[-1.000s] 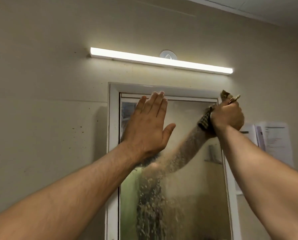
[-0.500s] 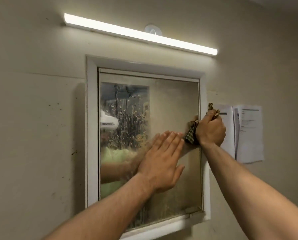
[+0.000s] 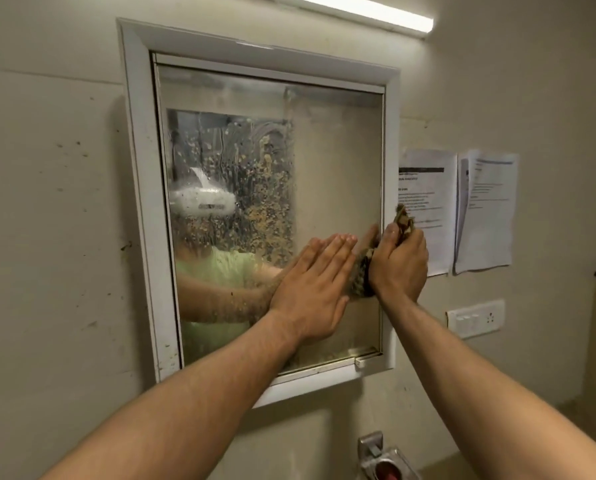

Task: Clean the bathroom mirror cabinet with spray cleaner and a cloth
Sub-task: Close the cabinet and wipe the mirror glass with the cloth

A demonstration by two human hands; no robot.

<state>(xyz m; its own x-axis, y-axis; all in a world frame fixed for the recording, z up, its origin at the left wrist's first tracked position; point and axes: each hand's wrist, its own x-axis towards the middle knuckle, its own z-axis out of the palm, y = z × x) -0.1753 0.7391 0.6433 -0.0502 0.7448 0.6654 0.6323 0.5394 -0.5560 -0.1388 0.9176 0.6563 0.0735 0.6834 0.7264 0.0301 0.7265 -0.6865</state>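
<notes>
Beige wall (image 3: 64, 237), white-framed mirror cabinet (image 3: 137, 168), glass spotted. Left hand (image 3: 315, 289) flat, fingers straight, pressing glass. Right hand (image 3: 398, 263) grips bunched checked cloth (image 3: 359, 277) at right edge.

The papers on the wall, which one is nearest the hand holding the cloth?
The left sheet, with the black bar near its top; the right hand gripping the cloth overlaps its lower corner. The other sheet hangs farther right.

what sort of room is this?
Probably a bathroom, perhaps a shared one: a white-framed mirror cabinet on the wall, a tube light above it, and printed notices posted beside it. The right hand grips a cloth at the mirror's right edge.
</notes>
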